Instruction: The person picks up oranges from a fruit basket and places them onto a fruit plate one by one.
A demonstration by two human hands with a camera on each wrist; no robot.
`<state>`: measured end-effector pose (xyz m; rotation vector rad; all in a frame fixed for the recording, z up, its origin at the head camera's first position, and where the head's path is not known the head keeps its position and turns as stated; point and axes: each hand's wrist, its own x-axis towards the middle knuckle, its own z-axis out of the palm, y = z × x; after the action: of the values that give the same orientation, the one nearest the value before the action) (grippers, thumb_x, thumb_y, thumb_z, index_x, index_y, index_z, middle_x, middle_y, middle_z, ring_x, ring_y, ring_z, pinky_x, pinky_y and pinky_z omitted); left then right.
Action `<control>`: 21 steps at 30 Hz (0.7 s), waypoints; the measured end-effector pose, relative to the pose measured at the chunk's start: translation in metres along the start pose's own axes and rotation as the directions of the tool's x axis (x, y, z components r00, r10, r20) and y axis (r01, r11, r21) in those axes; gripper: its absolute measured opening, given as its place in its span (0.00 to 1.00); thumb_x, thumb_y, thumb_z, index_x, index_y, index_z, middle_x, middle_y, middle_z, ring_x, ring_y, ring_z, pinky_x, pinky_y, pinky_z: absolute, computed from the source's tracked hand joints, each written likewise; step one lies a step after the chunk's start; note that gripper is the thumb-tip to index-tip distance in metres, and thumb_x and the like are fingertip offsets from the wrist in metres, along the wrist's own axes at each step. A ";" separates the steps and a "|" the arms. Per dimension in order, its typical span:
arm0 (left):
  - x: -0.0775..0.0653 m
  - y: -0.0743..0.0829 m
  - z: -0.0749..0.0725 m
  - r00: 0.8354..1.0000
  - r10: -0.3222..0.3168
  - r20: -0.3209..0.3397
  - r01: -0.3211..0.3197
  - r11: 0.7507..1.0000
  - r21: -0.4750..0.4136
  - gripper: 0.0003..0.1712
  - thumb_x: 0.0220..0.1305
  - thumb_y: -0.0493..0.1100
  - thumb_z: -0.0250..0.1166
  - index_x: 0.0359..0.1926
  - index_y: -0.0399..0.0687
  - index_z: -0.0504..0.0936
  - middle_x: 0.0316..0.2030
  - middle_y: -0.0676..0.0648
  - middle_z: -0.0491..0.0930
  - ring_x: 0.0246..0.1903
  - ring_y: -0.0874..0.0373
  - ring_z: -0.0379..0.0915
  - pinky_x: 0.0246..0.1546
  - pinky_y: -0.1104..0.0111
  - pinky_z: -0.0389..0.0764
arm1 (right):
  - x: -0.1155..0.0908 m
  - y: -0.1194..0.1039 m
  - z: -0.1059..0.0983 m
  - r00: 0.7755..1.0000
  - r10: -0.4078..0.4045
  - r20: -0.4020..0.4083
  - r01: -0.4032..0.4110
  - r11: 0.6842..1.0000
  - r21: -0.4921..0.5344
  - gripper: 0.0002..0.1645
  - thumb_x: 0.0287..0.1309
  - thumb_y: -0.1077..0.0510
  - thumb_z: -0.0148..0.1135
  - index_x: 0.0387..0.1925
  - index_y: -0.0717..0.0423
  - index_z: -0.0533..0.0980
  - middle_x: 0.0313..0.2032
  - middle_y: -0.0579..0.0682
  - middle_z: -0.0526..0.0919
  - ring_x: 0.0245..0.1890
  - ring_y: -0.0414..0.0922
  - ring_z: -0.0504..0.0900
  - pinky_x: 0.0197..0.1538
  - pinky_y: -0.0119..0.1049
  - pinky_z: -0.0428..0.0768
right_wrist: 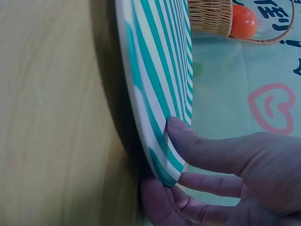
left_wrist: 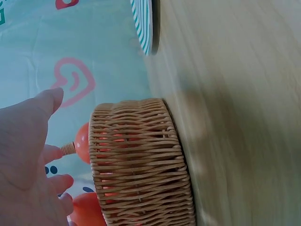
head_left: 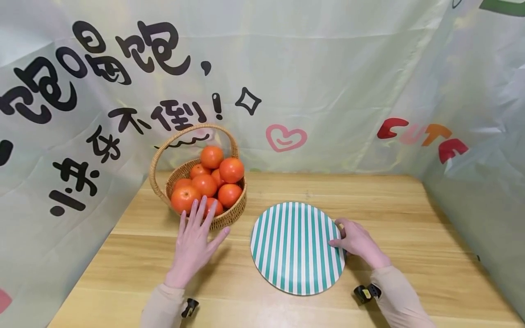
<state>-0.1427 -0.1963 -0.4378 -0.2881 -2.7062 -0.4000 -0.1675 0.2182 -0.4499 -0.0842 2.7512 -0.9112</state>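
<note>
A round plate (head_left: 293,255) with green and white stripes lies on the wooden table. My right hand (head_left: 361,239) grips its right rim; in the right wrist view the thumb (right_wrist: 188,141) presses on the striped face and the fingers (right_wrist: 160,202) curl beneath the edge. To the left stands a wicker basket (head_left: 234,214) with a tall arched handle, heaped with round orange fruits (head_left: 204,185). My left hand (head_left: 194,246) spreads its fingers just in front of the basket, overlapping its near rim and the lower fruits in the head view. It holds nothing.
The wooden table (head_left: 410,255) spreads around the plate and basket. A pale printed cloth (head_left: 328,82) hangs behind and along both sides, close behind the basket. Small black devices (head_left: 362,294) sit on both wrists.
</note>
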 end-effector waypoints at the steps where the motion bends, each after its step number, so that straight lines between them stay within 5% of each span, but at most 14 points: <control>1: 0.001 -0.001 -0.001 1.000 0.002 -0.009 -0.002 1.000 -0.003 0.48 0.64 0.65 0.62 0.78 0.54 0.57 0.79 0.41 0.52 0.79 0.40 0.45 0.76 0.40 0.45 | 0.000 0.000 0.000 1.000 0.010 0.002 -0.010 1.000 0.011 0.35 0.56 0.58 0.73 0.61 0.68 0.68 0.32 0.55 0.79 0.21 0.44 0.76 0.25 0.37 0.77; 9: 0.016 -0.016 -0.013 0.993 0.032 -0.110 -0.043 0.993 -0.106 0.47 0.62 0.56 0.67 0.77 0.47 0.61 0.78 0.37 0.55 0.78 0.36 0.46 0.76 0.39 0.45 | 0.005 0.005 -0.001 0.999 0.026 0.031 -0.028 0.997 0.079 0.33 0.56 0.60 0.73 0.57 0.69 0.67 0.36 0.60 0.80 0.25 0.45 0.80 0.26 0.38 0.82; 16: 0.035 -0.028 -0.030 0.970 0.031 -0.239 -0.086 0.971 -0.224 0.43 0.58 0.46 0.73 0.71 0.36 0.66 0.72 0.31 0.62 0.75 0.32 0.51 0.75 0.38 0.49 | 0.005 0.005 -0.001 0.999 0.033 0.041 -0.036 0.996 0.081 0.33 0.56 0.59 0.73 0.57 0.67 0.67 0.34 0.59 0.78 0.24 0.45 0.79 0.26 0.38 0.82; 21: 0.051 -0.039 -0.041 0.978 -0.025 -0.207 -0.037 0.956 -0.292 0.43 0.57 0.42 0.74 0.70 0.36 0.67 0.72 0.30 0.61 0.72 0.31 0.55 0.70 0.35 0.57 | 0.005 0.005 -0.001 0.998 0.040 0.048 -0.043 0.996 0.081 0.34 0.56 0.59 0.73 0.58 0.67 0.67 0.34 0.59 0.78 0.25 0.45 0.79 0.26 0.38 0.82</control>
<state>-0.1848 -0.2385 -0.3901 -0.3171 -2.4361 -0.7890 -0.1729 0.2226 -0.4531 -0.0333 2.6592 -0.9965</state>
